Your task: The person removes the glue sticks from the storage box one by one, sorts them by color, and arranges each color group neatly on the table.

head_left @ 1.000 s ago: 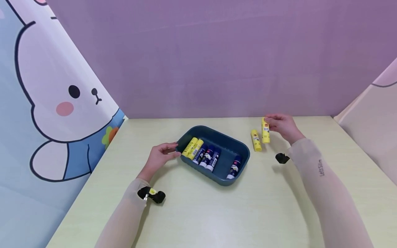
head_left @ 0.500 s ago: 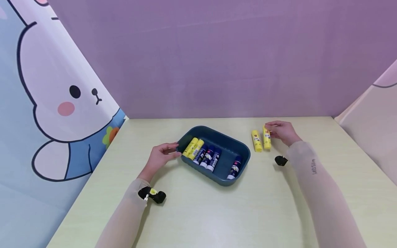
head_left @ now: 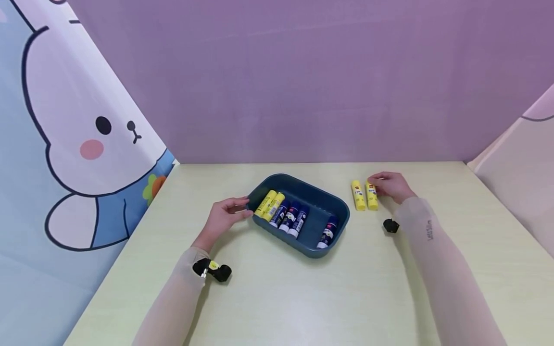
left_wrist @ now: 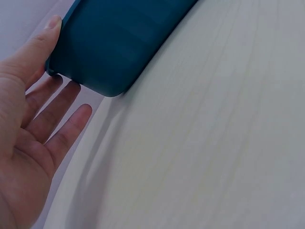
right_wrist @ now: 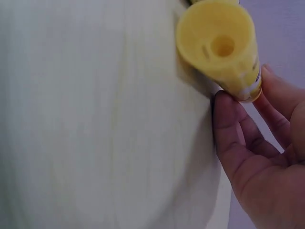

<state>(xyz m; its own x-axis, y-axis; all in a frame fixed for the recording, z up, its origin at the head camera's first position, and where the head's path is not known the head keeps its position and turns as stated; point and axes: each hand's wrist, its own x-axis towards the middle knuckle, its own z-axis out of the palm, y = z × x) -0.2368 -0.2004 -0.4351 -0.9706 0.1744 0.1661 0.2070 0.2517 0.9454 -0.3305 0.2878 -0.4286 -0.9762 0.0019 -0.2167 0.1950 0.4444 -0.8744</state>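
Observation:
In the head view, my right hand (head_left: 391, 185) pinches a yellow glue stick (head_left: 371, 196) between thumb and fingers, low at the tabletop. The right wrist view shows the hollow end of this glue stick (right_wrist: 217, 38) facing the camera. Beside it, a little apart and nearly parallel, lies another yellow glue stick (head_left: 358, 195). My left hand (head_left: 222, 219) touches the left end of a dark teal tray (head_left: 322, 196); its thumb and fingertips meet the rim and outer wall, with the fingers fairly straight. Inside the tray lie two yellow glue sticks (head_left: 269, 204) and several navy glue sticks (head_left: 290, 216).
The pale wooden tabletop (head_left: 294, 293) stretches in front of the tray. A purple backdrop (head_left: 311, 86) rises at the table's far edge, and a cartoon-printed sheet (head_left: 69, 139) hangs at the left. A black wrist camera (head_left: 212, 270) sits on the left sleeve.
My right hand has lowered the yellow glue stick towards the table, coming down next to the other loose one. My left hand and the tray have stayed in place.

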